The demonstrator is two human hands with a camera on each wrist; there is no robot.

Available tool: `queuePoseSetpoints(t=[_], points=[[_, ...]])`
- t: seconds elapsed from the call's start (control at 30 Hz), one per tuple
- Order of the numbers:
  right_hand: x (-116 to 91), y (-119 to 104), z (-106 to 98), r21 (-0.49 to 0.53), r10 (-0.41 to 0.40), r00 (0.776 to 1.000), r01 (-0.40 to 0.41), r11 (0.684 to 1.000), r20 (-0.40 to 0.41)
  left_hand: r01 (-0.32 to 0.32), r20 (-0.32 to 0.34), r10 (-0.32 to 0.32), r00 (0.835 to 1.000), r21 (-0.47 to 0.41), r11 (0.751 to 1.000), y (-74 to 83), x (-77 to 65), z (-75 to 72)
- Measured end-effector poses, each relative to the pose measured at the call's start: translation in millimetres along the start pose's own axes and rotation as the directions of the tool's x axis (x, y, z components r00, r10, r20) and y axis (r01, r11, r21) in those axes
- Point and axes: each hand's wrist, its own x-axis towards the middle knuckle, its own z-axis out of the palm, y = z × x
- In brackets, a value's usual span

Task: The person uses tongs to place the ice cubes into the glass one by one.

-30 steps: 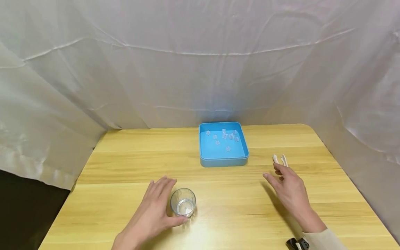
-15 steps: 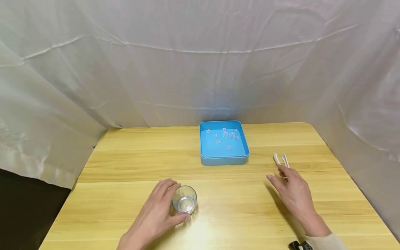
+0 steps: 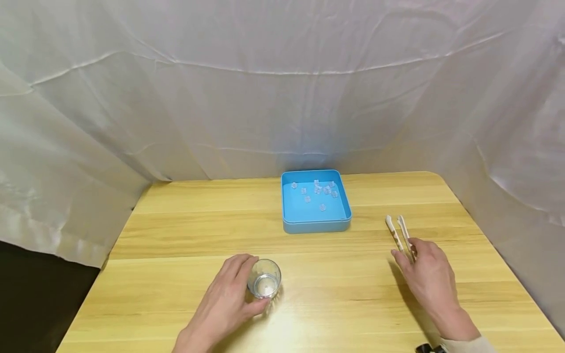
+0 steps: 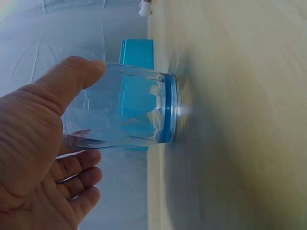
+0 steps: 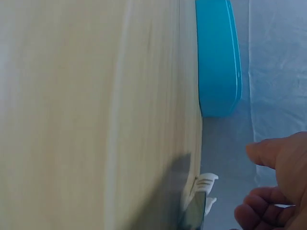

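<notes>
A clear drinking glass (image 3: 266, 282) stands upright on the wooden table, left of the middle. My left hand (image 3: 222, 299) grips it from the left, thumb on the near side and fingers on the far side; the left wrist view shows the thumb (image 4: 79, 76) at the rim. White tongs (image 3: 394, 233) lie on the right of the table, tips pointing away. Over their near end hovers my right hand (image 3: 428, 279), thumb apart from the fingers. In the right wrist view its thumb (image 5: 268, 151) stands clear of the tongs (image 5: 206, 179), with nothing in the grasp.
A shallow blue box (image 3: 317, 227) sits at the back middle, holding several small clear cubes (image 3: 322, 208). A pale curtain (image 3: 247, 113) hangs round the table's back and sides. Some dark gear (image 3: 430, 349) shows at the right wrist.
My left hand has come in against the glass and gripped it, and the glass has shifted slightly right. My right hand has moved right and nearer me, uncovering more of the tongs.
</notes>
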Motion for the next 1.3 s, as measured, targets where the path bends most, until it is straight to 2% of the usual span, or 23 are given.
queuePoseSetpoints(t=[0.07,0.2,0.3,0.43,0.57,0.8,1.3], points=[[-0.5,2.7,-0.3,-0.018,-0.003,1.0,0.002,1.0,-0.009,0.011,0.009,-0.011,1.0,0.002,1.0,0.9,0.1,-0.6],[0.5,10.4,-0.5,-0.064,-0.005,1.0,0.007,0.998,0.029,0.025,0.025,-0.025,0.999,0.002,1.0,2.8,1.1,-2.2],[3.2,15.7,-1.6,-0.091,0.015,0.994,-0.006,0.996,0.109,0.024,0.028,-0.024,0.999,0.003,1.0,4.2,2.7,-3.1],[7.5,19.3,-3.3,-0.107,0.047,0.975,-0.024,0.994,0.215,0.006,0.01,-0.006,1.0,0.019,1.0,5.3,6.1,-2.1],[11.4,20.5,-2.5,-0.124,0.07,0.96,-0.038,0.992,0.27,-0.011,-0.019,0.011,1.0,0.026,1.0,5.1,9.3,1.0],[15.3,19.9,0.3,-0.157,0.077,0.955,-0.033,0.987,0.288,-0.014,-0.043,0.014,0.999,0.009,1.0,4.1,12.6,5.0],[16.8,20.3,-1.9,-0.196,0.113,0.952,-0.058,0.979,0.285,0.008,-0.01,-0.008,1.0,-0.057,0.998,3.0,13.3,5.0]])
